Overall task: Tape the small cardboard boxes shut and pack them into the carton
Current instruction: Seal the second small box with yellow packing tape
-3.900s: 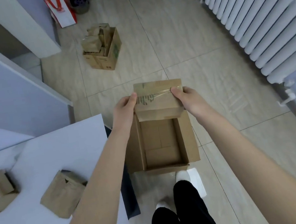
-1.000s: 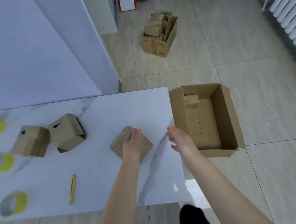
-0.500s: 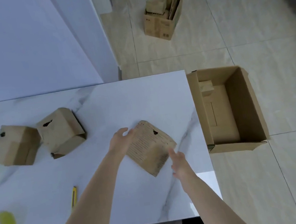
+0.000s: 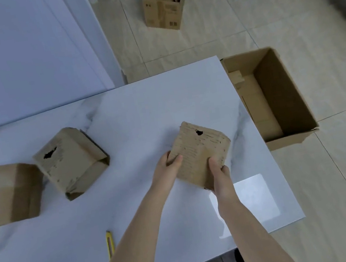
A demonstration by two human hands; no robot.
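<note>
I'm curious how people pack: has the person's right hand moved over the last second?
Yes. The right hand moved left from the white marble table's right edge onto the small brown cardboard box, gripping its near corner.

small cardboard box (image 4: 201, 151): rows of faint print ran across the top face, too blurred to read.
far floor carton (image 4: 161, 17): dark logo marks and a barcode-like panel, illegible.
legible text: none.

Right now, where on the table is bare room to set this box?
Bare marble: between the held box and the torn box, along the table's far edge, and at the near right corner. The left is crowded: torn box close to the end box, knife nearer.
</note>
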